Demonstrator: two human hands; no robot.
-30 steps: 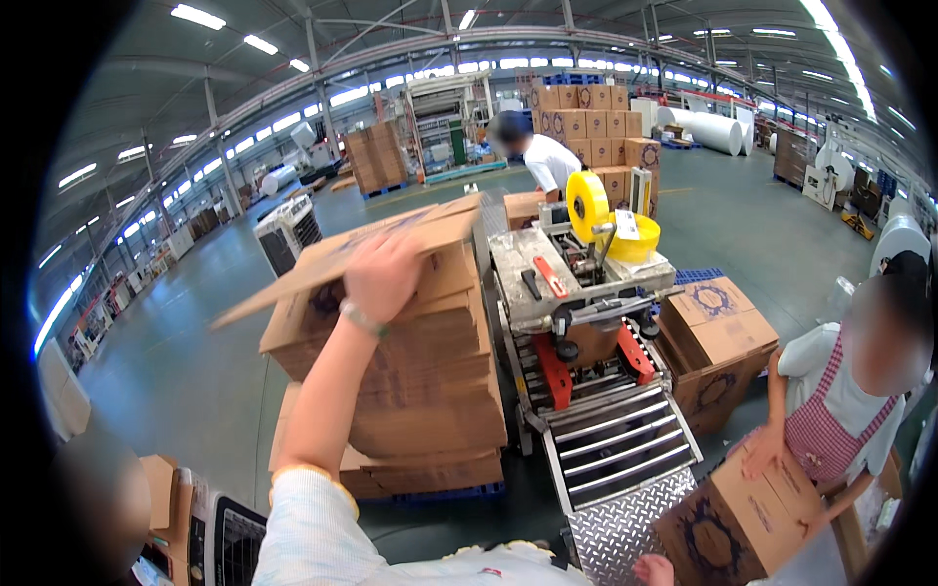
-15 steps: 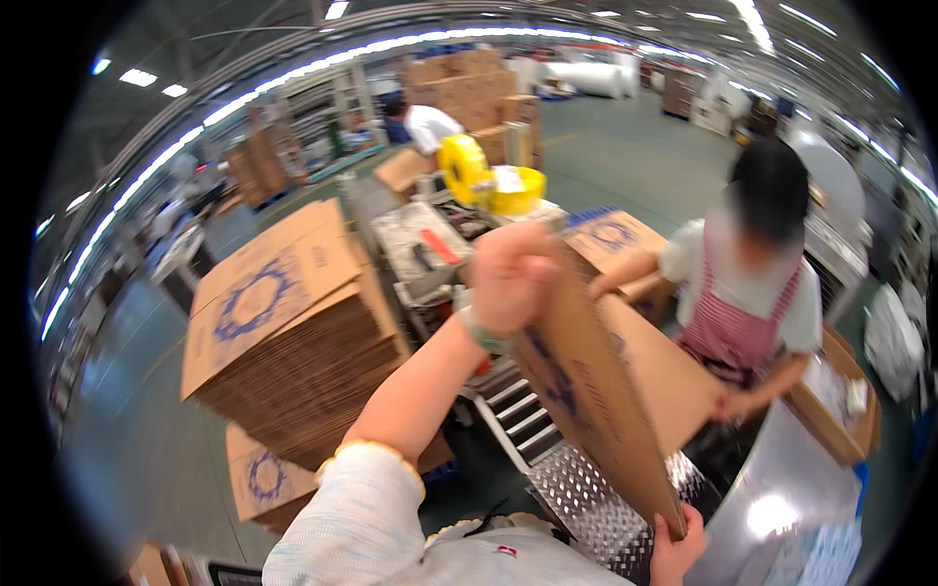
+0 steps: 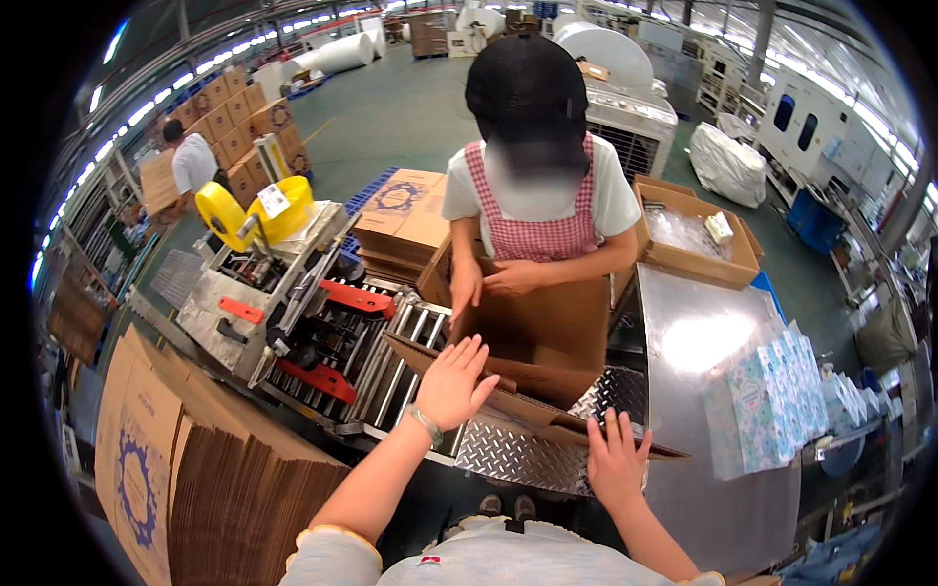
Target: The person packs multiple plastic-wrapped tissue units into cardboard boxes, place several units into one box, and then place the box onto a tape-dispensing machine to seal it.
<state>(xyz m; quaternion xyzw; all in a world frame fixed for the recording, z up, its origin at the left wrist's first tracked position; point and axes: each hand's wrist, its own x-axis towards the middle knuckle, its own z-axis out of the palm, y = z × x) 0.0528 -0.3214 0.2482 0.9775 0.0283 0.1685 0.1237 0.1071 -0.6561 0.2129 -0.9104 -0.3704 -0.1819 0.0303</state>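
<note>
Open hands (image 3: 451,383) on brown carton (image 3: 532,391)

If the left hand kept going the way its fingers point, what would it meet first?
Most likely the near flap of the open carton, just ahead of the left hand. Depth is unclear; the fingertips may already touch it.
</note>
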